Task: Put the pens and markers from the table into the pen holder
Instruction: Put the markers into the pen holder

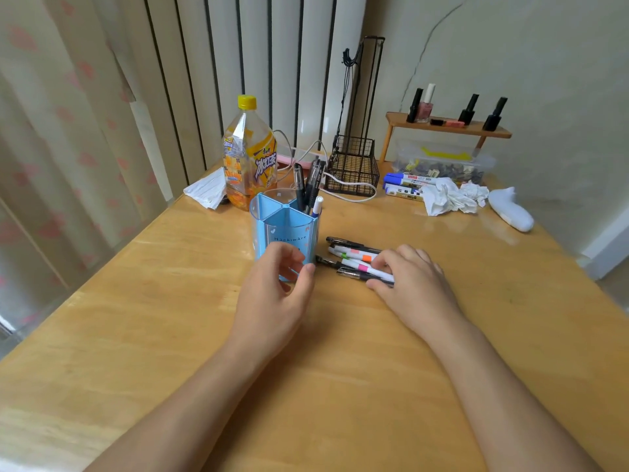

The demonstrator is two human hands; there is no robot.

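R hand, fingers curled, settles on white marker atop the loose pens; long axis runs left toward holder, which L hand loosely cups.

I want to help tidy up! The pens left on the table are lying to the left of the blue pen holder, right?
Not quite: the head view shows the loose pens lying to the right of the blue pen holder, under the right hand.

One head-worn view, looking forward and down over the table — near edge close beneath the camera, far edge and wall beyond, both forearms reaching in.
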